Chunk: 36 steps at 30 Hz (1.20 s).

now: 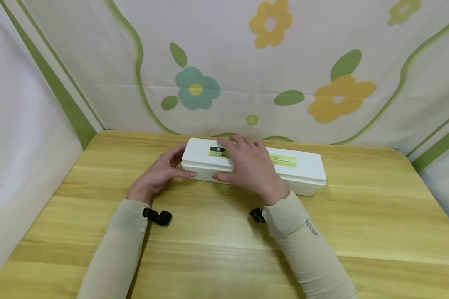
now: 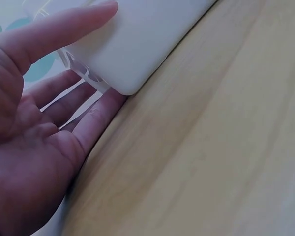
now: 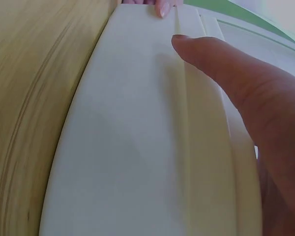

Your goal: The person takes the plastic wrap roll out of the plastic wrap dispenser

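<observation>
A long white lidded box [image 1: 307,166] lies lengthwise near the table's back edge. Green and yellow labels [image 1: 284,160] mark its lid. At the box's left end, my left hand [image 1: 161,171] holds it with the thumb along the front side and the other fingers around the end. In the left wrist view, those fingers [image 2: 99,115] reach by the box's lower edge, close to the tabletop. My right hand [image 1: 252,166] spans the lid left of the middle, gripping it with thumb at the front and fingers toward the back. The right thumb [image 3: 211,56] lies near the lid's rim.
The wood-grain table [image 1: 209,249] extends in front of the box and to both sides. A pale curtain [image 1: 228,112] with printed flowers hangs directly behind the table's back edge. Small black wrist cameras stick out inward from both sleeves.
</observation>
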Tool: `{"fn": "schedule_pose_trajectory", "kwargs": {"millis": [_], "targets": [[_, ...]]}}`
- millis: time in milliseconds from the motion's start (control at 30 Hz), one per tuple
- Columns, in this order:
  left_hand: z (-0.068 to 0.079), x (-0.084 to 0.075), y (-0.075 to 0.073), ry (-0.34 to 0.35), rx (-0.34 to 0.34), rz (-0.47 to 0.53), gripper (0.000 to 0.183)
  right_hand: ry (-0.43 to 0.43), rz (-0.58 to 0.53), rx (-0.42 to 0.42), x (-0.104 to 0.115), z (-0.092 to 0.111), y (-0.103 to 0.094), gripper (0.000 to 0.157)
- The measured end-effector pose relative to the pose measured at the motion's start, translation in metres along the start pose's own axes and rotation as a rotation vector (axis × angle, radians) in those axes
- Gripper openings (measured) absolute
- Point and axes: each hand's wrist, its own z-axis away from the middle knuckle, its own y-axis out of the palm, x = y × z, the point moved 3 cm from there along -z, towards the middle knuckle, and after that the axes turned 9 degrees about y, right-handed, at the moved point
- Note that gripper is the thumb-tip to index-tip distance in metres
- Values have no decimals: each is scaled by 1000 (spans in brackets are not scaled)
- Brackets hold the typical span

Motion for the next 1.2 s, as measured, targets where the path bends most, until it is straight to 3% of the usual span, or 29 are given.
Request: {"fn": "schedule_pose_trajectory", "kwargs": {"millis": [767,1033,1200], "targets": [[0,2,-3,-18,19,66,97,2,40,-15,11,-7,2,84],[0,2,-2,-8,27,69,95,-24,123,-56,20,-11,6,84],[0,2,-2,0,36,61,95,-63,161,-126,27,-12,9,75]]}}
